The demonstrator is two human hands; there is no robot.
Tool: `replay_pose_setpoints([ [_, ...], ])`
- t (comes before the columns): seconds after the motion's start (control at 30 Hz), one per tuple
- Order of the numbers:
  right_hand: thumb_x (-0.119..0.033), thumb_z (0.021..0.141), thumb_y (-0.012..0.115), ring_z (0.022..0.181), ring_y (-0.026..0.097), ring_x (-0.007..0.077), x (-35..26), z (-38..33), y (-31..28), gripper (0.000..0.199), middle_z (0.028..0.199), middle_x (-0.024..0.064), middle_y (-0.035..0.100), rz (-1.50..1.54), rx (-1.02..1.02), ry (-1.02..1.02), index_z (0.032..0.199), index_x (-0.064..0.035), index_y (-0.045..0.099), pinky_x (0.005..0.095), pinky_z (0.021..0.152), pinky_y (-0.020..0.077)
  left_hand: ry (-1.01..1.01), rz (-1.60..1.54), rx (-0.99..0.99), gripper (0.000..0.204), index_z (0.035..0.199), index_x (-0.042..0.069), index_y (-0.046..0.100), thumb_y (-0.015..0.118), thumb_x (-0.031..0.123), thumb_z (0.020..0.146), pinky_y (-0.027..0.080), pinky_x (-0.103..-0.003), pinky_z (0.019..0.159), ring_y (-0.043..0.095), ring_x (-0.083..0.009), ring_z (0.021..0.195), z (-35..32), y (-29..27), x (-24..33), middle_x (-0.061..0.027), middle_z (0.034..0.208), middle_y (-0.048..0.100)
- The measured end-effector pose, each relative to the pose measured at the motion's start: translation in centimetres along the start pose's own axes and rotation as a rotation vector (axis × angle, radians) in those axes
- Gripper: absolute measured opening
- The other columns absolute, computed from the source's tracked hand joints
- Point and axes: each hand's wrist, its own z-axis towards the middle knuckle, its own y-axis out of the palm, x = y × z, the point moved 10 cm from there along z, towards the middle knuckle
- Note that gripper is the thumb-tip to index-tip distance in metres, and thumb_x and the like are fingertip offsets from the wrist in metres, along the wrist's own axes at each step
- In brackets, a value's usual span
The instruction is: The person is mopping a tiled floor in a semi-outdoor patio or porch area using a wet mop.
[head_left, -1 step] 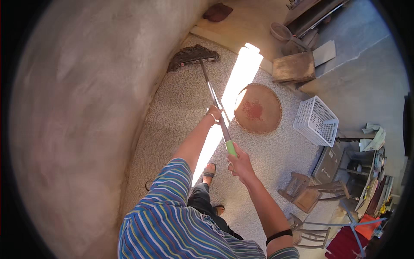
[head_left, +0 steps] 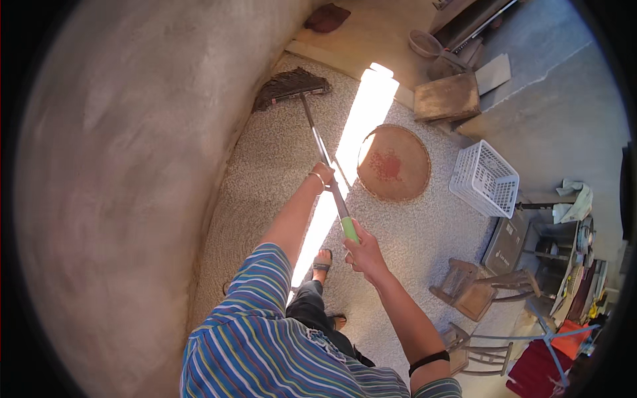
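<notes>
A mop with dark, stringy strands (head_left: 286, 86) rests on the speckled floor beside the curved wall. Its metal pole slants back toward me and ends in a green grip (head_left: 350, 229). Midway along the pole, my left hand (head_left: 323, 174) is closed round the shaft. My right hand (head_left: 365, 252) wraps the green grip at the near end. To the right of the pole lies a round, shallow woven tray (head_left: 411, 179) with a patch of small reddish bits on it.
White stacked plastic baskets (head_left: 468, 174) stand at right. Nearer are a small wooden chair (head_left: 474, 302) and a dark case (head_left: 505, 245). Beyond the tray sits a brown wooden box (head_left: 446, 97). A plastered wall (head_left: 126, 199) curves along the left. Bright sunlight stripes the floor.
The whole view has shifted slightly. The mop and both hands appear a little further left in the picture, with both hands still round the pole.
</notes>
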Motion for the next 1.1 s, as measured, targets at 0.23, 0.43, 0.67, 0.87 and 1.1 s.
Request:
replay_pose_setpoints([
  [0.23, -0.009, 0.077, 0.050, 0.045, 0.037, 0.0054, 9.8, -13.2, -3.1, 0.059, 0.067, -0.0015, 0.039, -0.021, -0.041, 0.061, 0.130, -0.0111, 0.025, 0.0187, 0.037, 0.0294, 0.230, 0.508, -0.254, 0.012, 0.073, 0.000, 0.053, 0.060, 0.005, 0.066, 0.053, -0.035, 0.052, 0.060, -0.0233, 0.063, -9.2, 4.0, -10.6, -0.0135, 0.070, 0.056],
  [0.43, -0.007, 0.074, 0.053, 0.050, 0.037, 0.0051, 19.9, -30.9, -6.2, 0.058, 0.066, -0.0021, 0.041, -0.030, 0.068, 0.161, 0.128, -0.0102, 0.031, 0.0187, 0.044, 0.0333, -0.550, -0.061, -0.217, 0.007, 0.072, 0.002, 0.050, 0.055, 0.006, 0.070, 0.053, -0.038, 0.059, 0.061, -0.0264, 0.075, -22.9, 12.4, -29.6, -0.0149, 0.077, 0.058],
  [0.67, -0.005, 0.071, 0.054, 0.048, 0.039, 0.0053, 29.1, -54.1, -8.5, 0.050, 0.066, 0.0008, 0.048, 0.127, 0.436, 0.278, 0.120, -0.0055, 0.042, 0.0191, 0.043, 0.0340, -1.091, 0.029, -0.655, 0.014, 0.085, -0.006, 0.049, 0.049, 0.004, 0.077, 0.040, -0.044, 0.086, 0.051, -0.0329, 0.098, -42.8, 26.6, -42.9, -0.0226, 0.104, 0.051],
  [0.87, -0.004, 0.072, 0.048, 0.042, 0.036, 0.0037, 31.6, -65.9, -5.0, 0.045, 0.061, -0.0006, 0.047, 0.346, 0.792, 0.458, 0.116, -0.0029, 0.046, 0.0177, 0.036, 0.0274, -1.294, 0.275, -0.870, 0.018, 0.089, -0.009, 0.046, 0.044, 0.006, 0.078, 0.041, -0.046, 0.085, 0.052, -0.0339, 0.095, -52.0, 33.7, -50.8, -0.0239, 0.099, 0.053],
  [1.1, -0.007, 0.075, 0.043, 0.044, 0.036, 0.0027, 33.3, -63.7, -6.0, 0.042, 0.060, -0.0036, 0.045, 0.455, 1.003, 0.397, 0.117, -0.0036, 0.046, 0.0175, 0.036, 0.0276, -1.068, 0.581, -0.921, 0.023, 0.086, -0.008, 0.048, 0.050, 0.011, 0.072, 0.046, -0.048, 0.075, 0.057, -0.0344, 0.081, -46.6, 40.3, -53.5, -0.0248, 0.088, 0.056],
])
